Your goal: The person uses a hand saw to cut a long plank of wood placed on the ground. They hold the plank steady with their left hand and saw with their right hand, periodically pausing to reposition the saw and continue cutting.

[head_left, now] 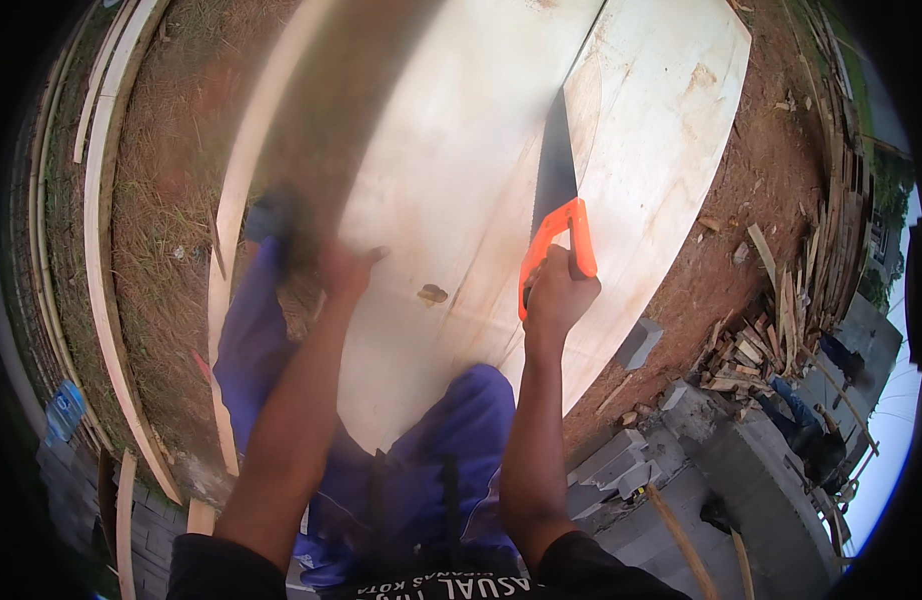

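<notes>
Head-worn fisheye faces down, near pale board (451, 130)

The board (461, 180) lies under the saw (555, 180), beams (97, 200) left, scrap wood (749, 352) right.

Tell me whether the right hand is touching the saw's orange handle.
Touching: the head view shows the right hand closed around the orange handle.

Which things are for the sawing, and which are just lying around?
For the sawing:
orange-handled metal saw, in the right hand
wide, pale wooden sheet, left hand at its edge

Seemingly just lying around:
blue plastic bottle
jumbled brown wood scraps
grey, boxy, concrete-looking block
</notes>
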`<state>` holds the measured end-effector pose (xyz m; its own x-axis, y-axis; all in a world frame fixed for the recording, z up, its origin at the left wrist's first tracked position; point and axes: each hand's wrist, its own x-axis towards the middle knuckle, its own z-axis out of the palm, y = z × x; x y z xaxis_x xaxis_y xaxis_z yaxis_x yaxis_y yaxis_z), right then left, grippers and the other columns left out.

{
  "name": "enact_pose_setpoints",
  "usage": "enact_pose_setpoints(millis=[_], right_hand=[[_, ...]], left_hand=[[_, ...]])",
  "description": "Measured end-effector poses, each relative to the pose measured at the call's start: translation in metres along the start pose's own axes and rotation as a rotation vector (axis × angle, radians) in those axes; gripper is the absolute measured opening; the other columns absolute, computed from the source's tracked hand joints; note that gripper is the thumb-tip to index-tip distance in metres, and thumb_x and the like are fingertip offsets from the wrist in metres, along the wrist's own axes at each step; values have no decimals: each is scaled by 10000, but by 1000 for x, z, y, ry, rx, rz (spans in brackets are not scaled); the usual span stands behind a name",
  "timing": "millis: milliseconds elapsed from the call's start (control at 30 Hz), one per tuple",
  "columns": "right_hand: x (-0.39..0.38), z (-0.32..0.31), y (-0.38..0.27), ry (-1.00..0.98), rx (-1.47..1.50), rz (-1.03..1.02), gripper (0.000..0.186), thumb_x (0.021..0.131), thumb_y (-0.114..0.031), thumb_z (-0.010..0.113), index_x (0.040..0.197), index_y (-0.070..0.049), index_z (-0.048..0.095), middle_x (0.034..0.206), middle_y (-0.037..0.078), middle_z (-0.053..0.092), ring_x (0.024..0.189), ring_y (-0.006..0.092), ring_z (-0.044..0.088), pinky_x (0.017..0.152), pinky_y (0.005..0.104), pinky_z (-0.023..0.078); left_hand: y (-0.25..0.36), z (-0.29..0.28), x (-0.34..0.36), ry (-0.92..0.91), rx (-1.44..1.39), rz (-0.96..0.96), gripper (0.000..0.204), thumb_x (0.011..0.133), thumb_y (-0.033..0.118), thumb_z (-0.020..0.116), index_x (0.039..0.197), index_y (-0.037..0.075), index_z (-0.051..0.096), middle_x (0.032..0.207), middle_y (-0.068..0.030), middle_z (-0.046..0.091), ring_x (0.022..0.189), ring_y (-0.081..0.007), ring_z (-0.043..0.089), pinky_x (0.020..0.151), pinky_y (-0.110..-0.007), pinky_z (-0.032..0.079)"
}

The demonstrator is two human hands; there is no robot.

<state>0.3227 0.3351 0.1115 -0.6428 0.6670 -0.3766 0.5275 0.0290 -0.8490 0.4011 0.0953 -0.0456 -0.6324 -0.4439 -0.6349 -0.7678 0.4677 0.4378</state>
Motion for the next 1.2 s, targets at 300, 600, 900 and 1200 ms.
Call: enact_pose_setpoints(millis=[300, 600, 900, 1200], right_hand=[[5, 16, -13, -43, 27, 59, 230, 880, -49, 531, 674, -53, 431, 574, 2, 430, 485, 99, 391, 456, 298, 331], [112, 63, -32, -39, 52, 93, 266, 885, -74, 561, 687, -97, 385, 580, -19, 387, 483, 96, 326, 443, 308, 253], [-50, -18, -16, -5, 31, 112, 180, 885, 5, 517, 710, -15, 552, 575, -18, 414, 460, 75, 387, 432, 258, 365], [48, 21, -19, -48, 2, 118, 229, 867, -51, 552, 666, -65, 443, 582, 9, 452, 474, 95, 371, 452, 295, 303]], left_hand=[[-5, 2, 5, 75, 9, 53, 845, 653, 391, 1000, 1226, -46, 558, 1195, -268, 676, 1130, -431, 662, 1005, -493, 515], [-5, 15, 5, 69, 17, 121, 828, 670, 360, 994, 1245, -48, 560, 1206, -254, 672, 1168, -435, 650, 1017, -509, 506], [-10, 9, 6, 105, 49, 39, 803, 675, 317, 993, 1246, -50, 562, 1200, -251, 689, 1163, -427, 660, 1021, -495, 512], [-6, 7, -5, 55, 17, 71, 807, 676, 351, 997, 1236, -40, 567, 1193, -258, 694, 1140, -420, 676, 981, -499, 528]])
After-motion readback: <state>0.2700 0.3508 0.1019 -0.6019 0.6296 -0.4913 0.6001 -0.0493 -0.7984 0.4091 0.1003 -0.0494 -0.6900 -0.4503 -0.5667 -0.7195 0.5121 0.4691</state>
